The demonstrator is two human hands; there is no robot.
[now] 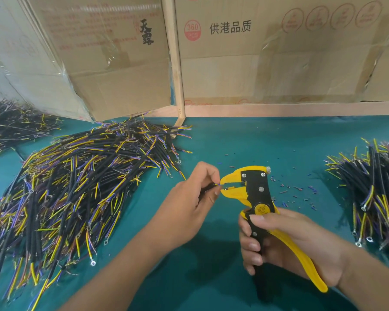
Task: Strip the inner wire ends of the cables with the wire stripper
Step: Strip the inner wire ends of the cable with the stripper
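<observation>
The right hand (288, 245) is wrapped around the two handles of the yellow and black wire stripper (259, 198), which stands above the teal tabletop (256, 140) with its long axis running from the handles at lower right up to the head, the yellow jaws pointing left and slightly apart. The left hand (195, 198) pinches a short black cable (208, 188) between thumb and fingers, the cable lying roughly level with its coloured inner wire ends pointing right into the jaws. A large heap of cables (76, 187) lies at left, a smaller pile (373, 194) at right, and bits of stripped insulation (296, 191) are scattered on the tabletop behind the tool.
</observation>
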